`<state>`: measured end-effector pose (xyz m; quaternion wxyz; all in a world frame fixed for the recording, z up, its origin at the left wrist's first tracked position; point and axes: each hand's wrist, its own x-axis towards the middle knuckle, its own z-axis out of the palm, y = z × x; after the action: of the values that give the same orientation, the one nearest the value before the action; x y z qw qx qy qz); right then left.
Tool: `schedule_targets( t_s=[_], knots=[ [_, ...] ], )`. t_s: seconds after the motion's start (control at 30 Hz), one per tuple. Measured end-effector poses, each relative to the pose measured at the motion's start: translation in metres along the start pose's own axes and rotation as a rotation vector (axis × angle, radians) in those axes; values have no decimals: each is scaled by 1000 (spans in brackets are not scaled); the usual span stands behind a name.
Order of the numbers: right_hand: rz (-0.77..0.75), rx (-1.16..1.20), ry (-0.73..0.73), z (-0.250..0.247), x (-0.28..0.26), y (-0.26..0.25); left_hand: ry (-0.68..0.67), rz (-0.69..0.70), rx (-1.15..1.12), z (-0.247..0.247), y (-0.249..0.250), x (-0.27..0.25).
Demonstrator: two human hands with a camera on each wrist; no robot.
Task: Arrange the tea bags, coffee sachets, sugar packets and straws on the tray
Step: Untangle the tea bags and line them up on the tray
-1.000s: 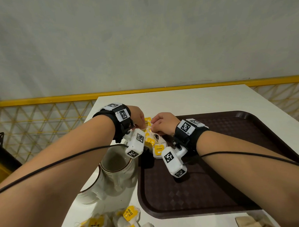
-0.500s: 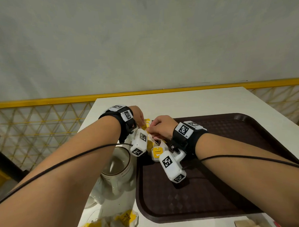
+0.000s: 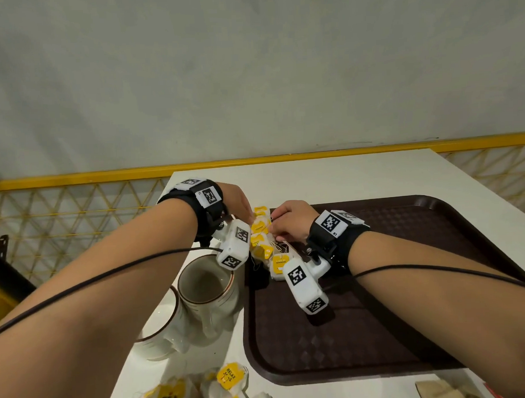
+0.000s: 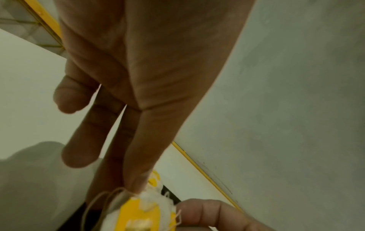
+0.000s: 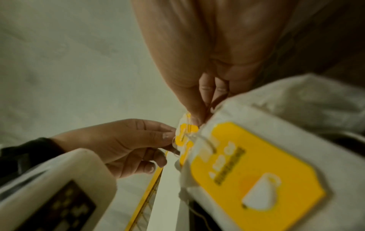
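A row of white tea bags with yellow tags (image 3: 261,238) lies along the left edge of the dark brown tray (image 3: 409,282). My left hand (image 3: 250,220) reaches in from the left and pinches a tea bag (image 5: 184,137) near the far end of the row, with thumb and fingertips. My right hand (image 3: 273,228) comes in over the tray, and its fingertips (image 5: 198,115) pinch the same tea bag from the other side. In the left wrist view my straight fingers meet a tea bag (image 4: 142,214) at its top. A nearer tea bag (image 5: 256,168) lies under my right wrist.
Two white cups (image 3: 204,282) (image 3: 158,329) stand on the white table just left of the tray. A loose pile of tea bags (image 3: 230,380) lies at the near table edge. Brown packets (image 3: 438,391) show at the bottom right. A yellow railing (image 3: 73,177) runs behind the table.
Both hands have stayed at the row of tea bags with only small finger movements. The head view has shifted slightly.
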<state>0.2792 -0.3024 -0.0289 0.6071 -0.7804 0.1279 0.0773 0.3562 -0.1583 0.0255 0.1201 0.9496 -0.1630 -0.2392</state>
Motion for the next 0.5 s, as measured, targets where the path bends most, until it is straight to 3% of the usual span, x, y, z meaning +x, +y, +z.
schedule_targets(
  t_s=[0.17,0.33,0.5],
  knots=[
    [6,-20,26,1,-2,2,-25,8,16,5,2,0],
    [3,32,38,3,-2,2,34,-17,17,6,5,3],
    [-38,-85,39,3,-8,1,23,-55,39,8,4,6]
  ],
)
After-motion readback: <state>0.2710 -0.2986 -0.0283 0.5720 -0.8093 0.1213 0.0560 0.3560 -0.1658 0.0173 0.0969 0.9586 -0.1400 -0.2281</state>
